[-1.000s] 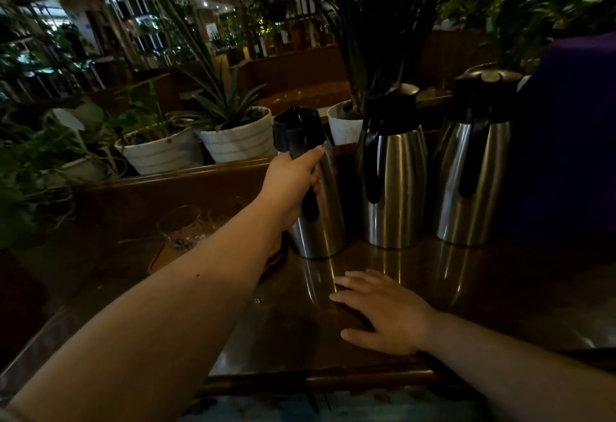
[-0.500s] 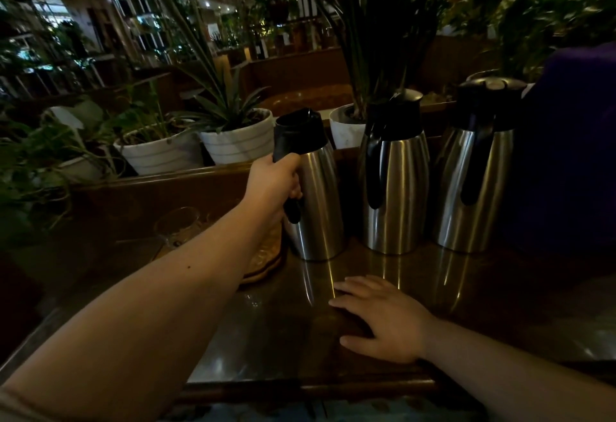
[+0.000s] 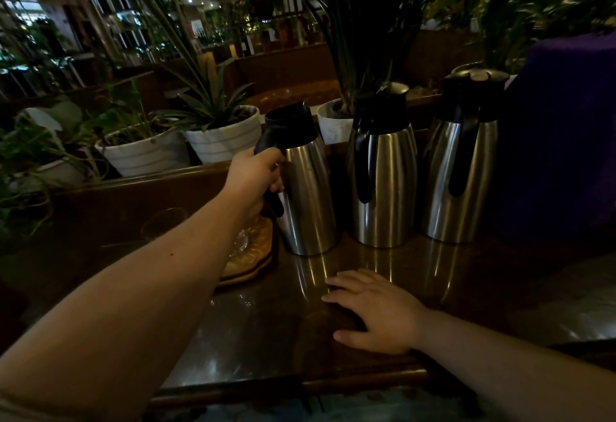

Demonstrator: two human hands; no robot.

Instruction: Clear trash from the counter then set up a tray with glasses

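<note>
**Steel flask in left-hand grip beside tray: handling notes**

Grip state
- Left hand (image 3: 255, 176): closed around the black handle of the leftmost flask (image 3: 305, 188), fingers wrapped through the loop, thumb over the top.
- Right hand (image 3: 373, 311): flat on the counter (image 3: 253, 328), palm down, fingers spread, holding nothing.

Location
- Held flask: left end of a row of three, near the far rail, base at or just above the counter; contact not clear in the dim light. Leaning slightly to the left at the top.
- Middle flask (image 3: 383, 175) and right flask (image 3: 461, 168): upright, untouched.
- Tray (image 3: 248, 255): patterned, wooden-looking, just left of the held flask, partly hidden under the left forearm.
- Glass (image 3: 165, 223): on or beside the far-left part of the tray; a second piece of clear glassware (image 3: 240, 241) on the tray under the wrist, probably, though hard to resolve.

Handling
- Flask: rigid, polished steel, likely slippery at the body and heavy if filled. Take by the handle only; support the base with the free hand if weight pulls the wrist down.
- Glasses: fragile, light. Take low on the wall, one at a time, well clear of the flask base.
- Tray: stiff; lift level by opposite edges once loaded.

Change from the earlier views
- Left hand lower on the handle than a second ago, when only gripping near the lid.
- Flask tilted more to the left; more tray exposed.
- Right hand unmoved.
</note>
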